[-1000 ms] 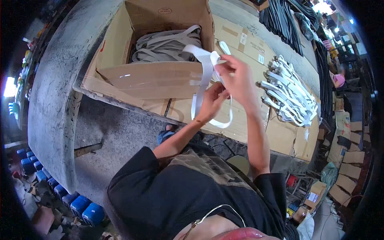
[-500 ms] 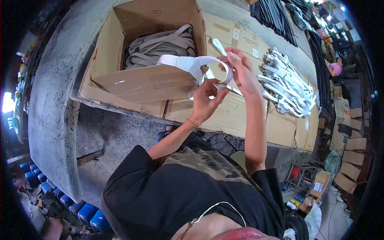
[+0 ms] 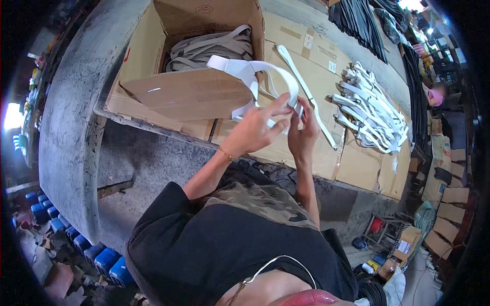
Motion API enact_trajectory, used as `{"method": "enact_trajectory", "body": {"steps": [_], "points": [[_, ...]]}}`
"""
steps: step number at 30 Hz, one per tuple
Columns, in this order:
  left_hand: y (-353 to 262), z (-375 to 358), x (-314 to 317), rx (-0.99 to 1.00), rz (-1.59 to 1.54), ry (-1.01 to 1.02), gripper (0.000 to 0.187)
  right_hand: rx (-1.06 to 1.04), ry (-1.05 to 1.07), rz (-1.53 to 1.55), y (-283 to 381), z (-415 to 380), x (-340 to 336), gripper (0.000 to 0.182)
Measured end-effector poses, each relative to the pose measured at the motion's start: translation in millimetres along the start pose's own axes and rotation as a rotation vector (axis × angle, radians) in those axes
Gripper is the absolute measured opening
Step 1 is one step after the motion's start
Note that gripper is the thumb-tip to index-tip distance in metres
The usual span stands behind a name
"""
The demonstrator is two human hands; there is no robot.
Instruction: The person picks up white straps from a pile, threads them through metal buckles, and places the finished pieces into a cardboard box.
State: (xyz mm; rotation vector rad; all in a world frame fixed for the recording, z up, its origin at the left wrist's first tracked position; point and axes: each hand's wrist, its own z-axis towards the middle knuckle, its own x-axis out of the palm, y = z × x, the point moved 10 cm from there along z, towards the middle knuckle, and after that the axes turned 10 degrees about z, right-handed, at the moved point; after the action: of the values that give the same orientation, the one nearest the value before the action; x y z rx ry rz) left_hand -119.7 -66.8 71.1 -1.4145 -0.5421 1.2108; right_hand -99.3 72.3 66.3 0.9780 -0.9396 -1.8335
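A white strap assembly (image 3: 246, 69) with a wide looped band hangs between my hands, its left end over the flap of the cardboard box. My left hand (image 3: 255, 128) reaches in from the left, fingers closed round the strap's lower part. My right hand (image 3: 303, 130) pinches the same strap at the band's right end; fingers partly cover the join. Right of my hands, a single white strap (image 3: 309, 97) lies lengthwise on the flattened cardboard. Farther right is a pile of white straps (image 3: 368, 115).
The open cardboard box (image 3: 189, 99) holds grey-white straps (image 3: 209, 50). Long black strips (image 3: 360, 25) lie at the back. Blue containers (image 3: 106, 260) stand on the floor at lower left. Another person (image 3: 435, 96) is at the far right.
My right hand has moved down beside my left, which has shifted slightly left and lower. The single strap, previously partly behind my right hand, now shows fully on the cardboard.
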Motion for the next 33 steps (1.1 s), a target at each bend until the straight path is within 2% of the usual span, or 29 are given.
{"method": "enact_trajectory", "body": {"steps": [1, 2, 3, 5, 6, 7, 8, 9, 11, 12, 13, 15, 17, 19, 21, 23, 25, 26, 27, 29, 32, 33], "points": [[1.1, -0.6, -4.9, -0.035, 0.076, 0.001, 0.044, -0.023, -0.010, -0.070, -2.1, 1.6, -3.3, 0.032], [0.8, -4.3, -27.8, -0.098, 0.065, -0.211, 0.026, -0.002, -0.038, 0.069, -8.4, 5.9, -7.1, 0.033], [3.5, -5.3, -30.2, -0.099, 0.069, -0.213, 0.026, 0.125, 0.023, 0.248, -21.9, 13.5, -7.1, 0.030], [15.7, -21.9, -72.7, -0.222, 0.442, -0.596, 0.025, 0.523, 0.225, 0.619, -45.1, 23.0, -0.4, 0.024], [24.9, -17.3, -71.4, -0.218, 0.444, -0.594, 0.025, 0.620, 0.303, 0.783, -43.1, 27.7, 3.0, 0.024], [33.8, -15.4, -75.6, -0.168, 0.271, -0.676, 0.025, 0.715, 0.383, 0.946, -40.5, 30.1, 9.9, 0.025], [41.2, -18.2, -78.6, -0.119, 0.096, -0.754, 0.025, 0.793, 0.431, 0.892, -48.7, 29.6, 15.0, 0.025], [36.3, -18.2, -80.3, -0.114, 0.096, -0.757, 0.025, 0.875, 0.563, 1.181, -52.9, 24.7, 29.2, 0.024], [37.1, -9.5, -71.4, -0.158, -0.153, -0.609, 0.035, 0.917, 0.692, 0.986, -64.6, 22.3, 39.6, 0.023], [39.2, -5.8, -72.3, -0.143, -0.150, -0.606, 0.026, 0.950, 0.639, 0.972, -69.8, 19.9, 43.5, 0.021], [42.3, -4.5, -75.5, -0.142, -0.149, -0.613, 0.026, 0.948, 0.648, 0.970, -71.0, 17.9, 46.8, 0.021], [40.4, -7.1, -86.4, -0.165, 0.029, -0.652, 0.016, 0.936, 0.803, 1.171, -53.9, 9.8, 60.7, 0.025], [12.6, -4.5, -110.1, -0.139, 0.024, -0.711, 0.011, 0.886, 0.816, 1.141, -47.9, 5.9, 64.9, 0.026], [-14.2, 7.3, -138.9, -0.034, 0.179, -0.689, 0.013, 0.882, 0.740, 1.057, -55.5, 1.3, 64.4, 0.026], [-26.6, 32.5, -157.6, -0.018, 0.337, -0.574, 0.015, 0.871, 0.805, 1.076, -62.4, -6.6, 69.8, 0.024], [-9.5, 51.0, -170.1, -0.088, 0.404, -0.530, 0.018, 0.760, 0.911, 1.023, -51.4, -15.5, 79.9, 0.021], [-1.7, 58.3, -163.2, -0.220, 0.821, -0.367, 0.018, 0.735, 0.919, 1.015, -46.9, -18.7, 89.5, 0.019], [0.2, 49.0, -165.5, -0.250, 0.821, -0.461, 0.017, 0.715, 0.884, 1.021, -48.6, -19.7, 92.3, 0.017], [5.0, 39.4, -158.2, -0.260, 0.827, -0.455, 0.017, 0.702, 0.851, 1.029, -51.1, -22.4, 94.2, 0.015], [-27.9, -3.6, -159.9, 0.104, 0.807, -0.855, 0.012, 0.762, 0.783, 1.036, -64.9, -28.2, 98.7, 0.016], [-28.8, -63.7, -138.5, 0.246, 0.678, -1.077, 0.004, 0.833, 0.818, 1.192, -76.4, -38.7, 105.3, 0.020], [-24.2, -80.5, -124.3, 0.234, 0.701, -1.106, 0.004, 0.842, 0.822, 1.196, -78.8, -42.0, 106.7, 0.020]]}}
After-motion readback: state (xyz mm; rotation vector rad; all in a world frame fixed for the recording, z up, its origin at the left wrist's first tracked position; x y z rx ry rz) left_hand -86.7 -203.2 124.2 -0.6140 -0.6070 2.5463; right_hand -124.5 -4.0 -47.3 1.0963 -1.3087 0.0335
